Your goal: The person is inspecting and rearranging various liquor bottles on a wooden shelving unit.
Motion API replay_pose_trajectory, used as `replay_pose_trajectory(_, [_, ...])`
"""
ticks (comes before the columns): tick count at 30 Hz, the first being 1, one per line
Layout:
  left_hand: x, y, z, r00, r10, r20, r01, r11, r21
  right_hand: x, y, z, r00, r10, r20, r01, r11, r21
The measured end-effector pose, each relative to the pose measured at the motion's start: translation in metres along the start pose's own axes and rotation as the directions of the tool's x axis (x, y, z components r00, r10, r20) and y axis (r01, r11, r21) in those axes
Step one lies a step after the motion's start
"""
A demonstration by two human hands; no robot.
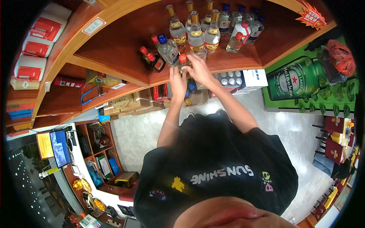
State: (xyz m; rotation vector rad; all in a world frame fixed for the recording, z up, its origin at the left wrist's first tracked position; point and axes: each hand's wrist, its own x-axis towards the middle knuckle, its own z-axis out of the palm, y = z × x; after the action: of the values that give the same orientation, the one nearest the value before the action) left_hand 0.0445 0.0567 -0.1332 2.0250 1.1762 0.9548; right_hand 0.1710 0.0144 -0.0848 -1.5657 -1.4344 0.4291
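Observation:
At the front edge of a reddish-brown wooden shelf point(232, 64), both my hands are closed around a small clear bottle with a red cap point(183, 59). My left hand point(177, 79) grips it low on its left side. The fingers of my right hand point(199, 69) wrap it from the right, partly hiding its body. Just left of it stands a larger clear bottle with a blue cap point(167, 49). Small dark bottles with red caps point(155, 62) are further left. Behind my hands are several clear bottles with gold caps and yellow labels point(195, 36).
Blue-capped bottles point(225, 19) and a small red-capped bottle point(235, 42) stand at the right on the shelf. Below are cardboard boxes point(133, 102) and a pack of cans point(230, 80). A wooden divider point(110, 70) runs at the left. A counter with a screen point(61, 148) is lower left.

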Motion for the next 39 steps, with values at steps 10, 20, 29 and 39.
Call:
replay_pose_trajectory(10, [0.005,0.011,0.026,1.0,-0.015,-0.001,0.014,0.941,0.338,0.002,0.0,0.003,0.989,-0.026,-0.147,-0.015,0.962,-0.274])
replay_pose_trajectory(20, [0.02,-0.002,0.032,0.991,-0.104,0.081,0.059,0.901,0.43,0.017,-0.012,0.004,0.983,-0.014,-0.184,-0.019,0.984,-0.178])
replay_pose_trajectory(29, [0.023,-0.01,0.032,0.996,-0.038,0.078,-0.001,0.897,0.443,0.018,-0.017,0.004,0.984,0.09,-0.152,-0.116,0.978,-0.175])
replay_pose_trajectory(39, [-0.014,0.009,0.005,0.99,-0.053,0.133,0.027,0.981,0.191,-0.001,-0.026,-0.004,0.98,0.131,-0.153,-0.15,0.981,-0.121])
